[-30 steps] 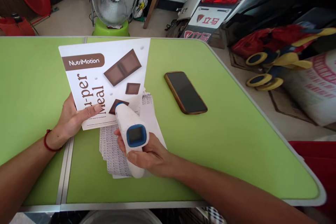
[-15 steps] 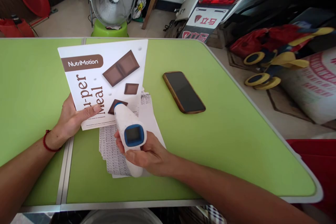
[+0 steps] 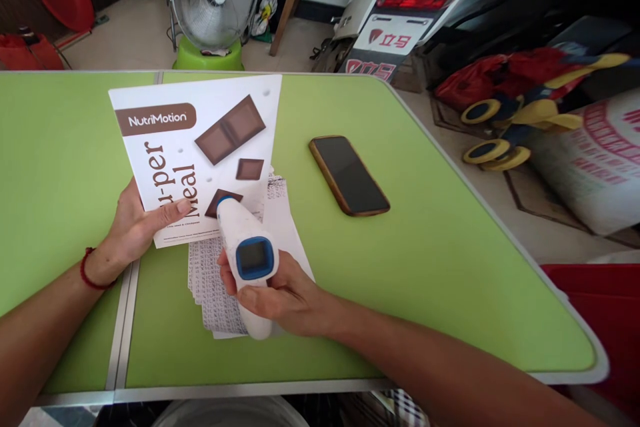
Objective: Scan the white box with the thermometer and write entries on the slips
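Observation:
My left hand (image 3: 145, 217) grips the lower left edge of a white NutriMotion card (image 3: 215, 93) printed with brown chocolate pieces, its thumb across the front. The card is held tilted up over the table. In my right hand (image 3: 277, 297) is a white infrared thermometer (image 3: 245, 227) with a blue-rimmed screen, its fingers wrapped around the handle. The thermometer's blue-ringed tip overlaps the card's lower right part; whether the two touch I cannot tell. Beneath both lies a stack of papers (image 3: 293, 240) covered in small writing, partly hidden. The screen looks dark.
A smartphone (image 3: 350, 177) in a brown case lies on the green table (image 3: 425, 267), right of the papers. Past the far edge stand a fan (image 3: 215, 0) on a green stool and a white scooter (image 3: 400, 7). A red container (image 3: 600, 320) sits beyond the right edge.
The whole view has shifted very slightly. Both hands, the card and the thermometer keep the same positions relative to each other.

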`<state>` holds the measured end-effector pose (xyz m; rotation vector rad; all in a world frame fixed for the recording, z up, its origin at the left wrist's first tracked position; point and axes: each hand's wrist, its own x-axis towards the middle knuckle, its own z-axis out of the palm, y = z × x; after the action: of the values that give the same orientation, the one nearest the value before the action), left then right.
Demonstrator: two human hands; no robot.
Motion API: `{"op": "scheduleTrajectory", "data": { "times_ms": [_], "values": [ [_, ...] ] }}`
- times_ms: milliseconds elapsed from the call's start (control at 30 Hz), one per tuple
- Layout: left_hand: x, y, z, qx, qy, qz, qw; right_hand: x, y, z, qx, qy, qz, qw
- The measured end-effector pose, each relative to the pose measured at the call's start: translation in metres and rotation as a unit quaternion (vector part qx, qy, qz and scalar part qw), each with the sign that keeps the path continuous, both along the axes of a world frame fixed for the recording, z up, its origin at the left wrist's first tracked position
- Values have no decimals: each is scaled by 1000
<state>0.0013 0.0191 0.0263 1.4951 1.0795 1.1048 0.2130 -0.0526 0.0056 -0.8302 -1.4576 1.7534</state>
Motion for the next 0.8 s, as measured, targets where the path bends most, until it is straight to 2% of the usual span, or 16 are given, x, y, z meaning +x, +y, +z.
{"op": "scheduleTrajectory", "data": {
  "times_ms": [100, 333, 433, 500, 567, 667, 733, 800],
  "values": [
    [0, 0, 0, -6, -9, -1, 1000, 0, 1, 0, -2, -6, 3, 1000],
    [-4, -1, -8, -7, -26, 21, 999, 5, 2, 4, 52, -24, -26, 998],
    [-6, 1, -10, 18, -22, 17, 999, 16, 6, 15, 112, -45, -20, 992],
    [-8, 4, -11, 47, -16, 19, 999, 27, 12, 22, 179, -105, -18, 978],
    [-10, 8, -12, 82, -15, 35, 996, 39, 20, 24, 257, -216, -54, 940],
    [-17, 18, -15, 114, -22, 80, 990, 55, 33, 14, 349, -394, -119, 842],
    [-23, 26, -19, 126, -24, 118, 985, 63, 41, 3, 372, -481, -142, 781],
    [-28, 34, -23, 153, -26, 158, 975, 68, 47, -6, 372, -541, -153, 738]
  ]
}}
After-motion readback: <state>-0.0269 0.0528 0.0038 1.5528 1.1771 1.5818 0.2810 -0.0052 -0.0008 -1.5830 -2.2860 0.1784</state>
